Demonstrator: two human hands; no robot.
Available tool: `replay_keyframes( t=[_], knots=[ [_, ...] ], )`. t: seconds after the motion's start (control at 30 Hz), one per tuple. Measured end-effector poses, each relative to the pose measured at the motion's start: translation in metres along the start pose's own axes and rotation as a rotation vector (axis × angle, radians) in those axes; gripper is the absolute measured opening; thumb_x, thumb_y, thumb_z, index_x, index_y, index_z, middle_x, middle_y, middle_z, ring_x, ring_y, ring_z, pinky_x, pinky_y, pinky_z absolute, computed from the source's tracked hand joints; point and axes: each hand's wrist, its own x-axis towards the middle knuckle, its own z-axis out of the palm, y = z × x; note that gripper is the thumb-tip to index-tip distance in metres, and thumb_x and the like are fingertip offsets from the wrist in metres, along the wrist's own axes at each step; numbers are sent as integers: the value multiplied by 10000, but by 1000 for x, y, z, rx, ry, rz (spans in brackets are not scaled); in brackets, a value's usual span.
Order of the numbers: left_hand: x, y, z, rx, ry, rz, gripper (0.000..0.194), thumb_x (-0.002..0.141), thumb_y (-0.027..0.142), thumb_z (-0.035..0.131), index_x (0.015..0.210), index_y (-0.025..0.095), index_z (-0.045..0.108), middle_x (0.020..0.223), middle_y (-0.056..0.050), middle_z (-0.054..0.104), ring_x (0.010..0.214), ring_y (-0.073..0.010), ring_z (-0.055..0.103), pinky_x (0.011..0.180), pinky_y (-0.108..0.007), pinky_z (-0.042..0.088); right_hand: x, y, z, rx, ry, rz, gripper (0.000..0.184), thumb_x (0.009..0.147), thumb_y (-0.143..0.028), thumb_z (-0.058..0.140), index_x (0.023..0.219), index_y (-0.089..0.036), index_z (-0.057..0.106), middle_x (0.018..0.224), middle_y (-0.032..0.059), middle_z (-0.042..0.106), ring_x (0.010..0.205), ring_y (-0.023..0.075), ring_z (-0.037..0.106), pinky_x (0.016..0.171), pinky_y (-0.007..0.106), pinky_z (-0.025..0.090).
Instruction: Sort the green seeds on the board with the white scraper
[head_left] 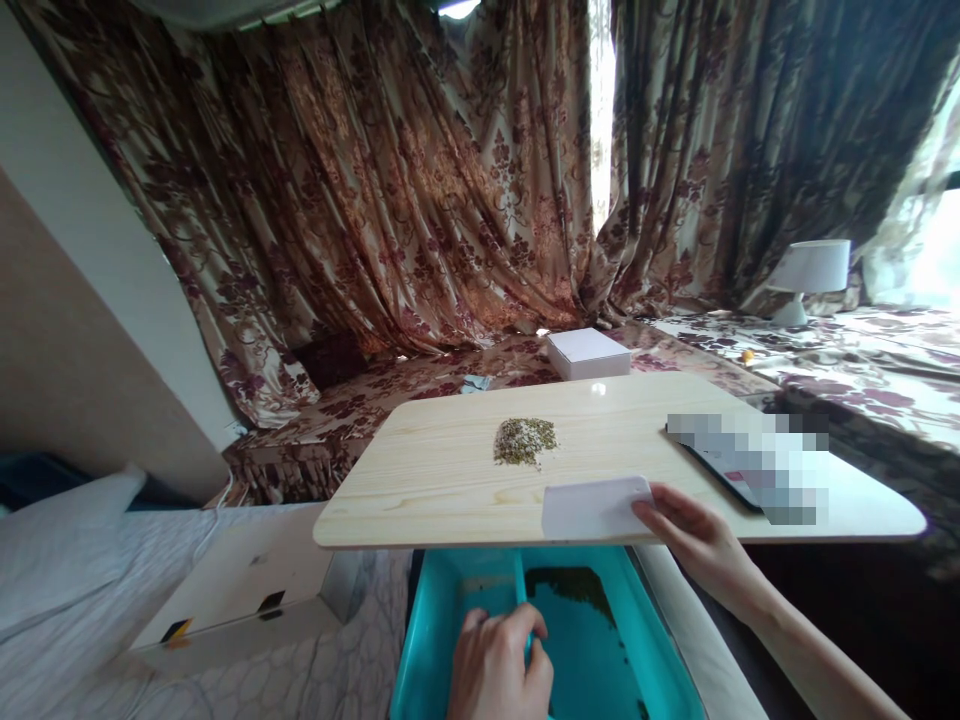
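A light wooden board serves as a small tabletop in front of me. A small pile of greenish-brown grains lies near its middle. My right hand grips the right edge of a flat white plastic scraper resting at the board's near edge. Below the board sits a teal divided bin with dark green grains in its right compartment. My left hand is closed round the bin's middle divider.
A white box sits behind the board on a floral-covered surface. A dark flat object, partly blurred out, lies on the board's right end. A white lamp stands far right. A white carton and bedding lie left. Heavy curtains hang behind.
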Motion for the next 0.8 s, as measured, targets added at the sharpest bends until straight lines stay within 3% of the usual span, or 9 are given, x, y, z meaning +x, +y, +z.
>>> replay_keyframes(
  t=[0.1,0.3,0.47,0.8],
  knots=[
    [1,0,0,6,-2,-5,334,810,180,401,951,282,686,904,-17,696,952,-218,581,877,-314,385,2,-4,-4,1,15,3,442,634,-602,737,813,-198,749,782,74,755,762,240,696,669,289,578],
    [3,3,-1,15,-23,-14,328,776,169,425,937,284,687,874,-10,699,913,-211,585,866,-305,390,36,2,0,59,204,-53,470,604,-628,743,826,-214,732,805,69,760,772,239,705,692,308,577],
    [2,3,-1,9,-34,-18,327,770,163,436,937,285,690,868,-6,701,904,-201,587,886,-304,381,57,17,14,31,173,-93,479,640,-661,692,807,-212,704,809,70,760,780,236,707,722,328,573],
    [2,1,2,-2,-6,-1,324,767,159,428,924,277,685,849,-7,688,873,-195,584,874,-306,378,68,39,22,-70,150,-138,455,741,-623,611,881,-196,685,852,84,757,793,239,694,731,360,555]
  ],
)
